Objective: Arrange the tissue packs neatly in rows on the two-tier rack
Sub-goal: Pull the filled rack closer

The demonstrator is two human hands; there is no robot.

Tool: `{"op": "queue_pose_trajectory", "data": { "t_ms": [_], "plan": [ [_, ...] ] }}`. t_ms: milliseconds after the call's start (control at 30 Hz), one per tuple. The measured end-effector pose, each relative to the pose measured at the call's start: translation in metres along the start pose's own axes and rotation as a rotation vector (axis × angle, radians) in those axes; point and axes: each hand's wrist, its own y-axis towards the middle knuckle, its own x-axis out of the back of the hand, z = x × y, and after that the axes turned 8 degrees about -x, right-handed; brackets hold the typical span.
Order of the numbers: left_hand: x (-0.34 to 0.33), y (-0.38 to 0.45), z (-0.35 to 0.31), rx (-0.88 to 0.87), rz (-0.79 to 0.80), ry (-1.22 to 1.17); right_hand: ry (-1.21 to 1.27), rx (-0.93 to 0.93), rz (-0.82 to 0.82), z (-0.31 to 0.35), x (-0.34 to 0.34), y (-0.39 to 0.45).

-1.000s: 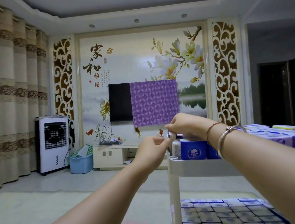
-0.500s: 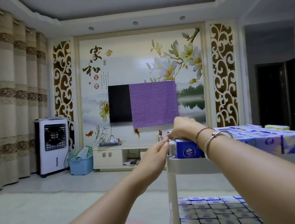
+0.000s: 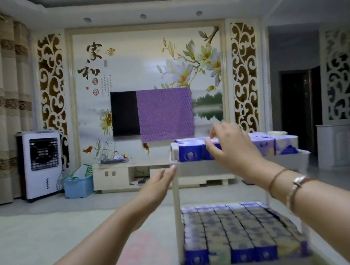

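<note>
Both hands have let go of the front-left pack – the left hand (image 3: 156,184) has dropped off the rack (image 3: 196,169), fingers straight, just beside its top-left corner. Right hand (image 3: 229,145) hovers spread over the packs (image 3: 191,152) on the rack's top tier, holding nothing. More packs fill the rack's lower tier (image 3: 237,232) in rows.

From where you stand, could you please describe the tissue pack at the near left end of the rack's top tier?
Find the white two-tier rack in front of the TV wall. On its upper tier, follow the front row left from the right hand. The dark blue tissue pack with a pale round logo stands there, unlike the lighter lavender packs to the right.
</note>
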Motion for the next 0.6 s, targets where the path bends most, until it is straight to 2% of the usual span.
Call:
{"op": "queue_pose_trajectory", "data": {
  "t_ms": [200,367,467,533,600],
  "plan": [
    [-0.028,-0.045,0.02,0.058,0.119,-0.008,0.054,0.057,-0.096,-0.052,0.017,-0.1],
    [-0.053,-0.063,0.046,0.092,0.064,-0.039,-0.111,0.034,0.014,-0.081,0.002,-0.164],
    [-0.067,-0.073,0.066,0.12,0.049,-0.044,-0.201,-0.151,0.145,-0.1,-0.009,-0.193],
    [-0.074,-0.075,0.078,0.1,0.034,-0.057,-0.242,-0.359,0.222,-0.114,-0.017,-0.205],
    [-0.082,-0.075,0.091,0.06,0.04,-0.096,-0.175,-0.578,0.3,-0.13,-0.029,-0.213]
  ]
}}
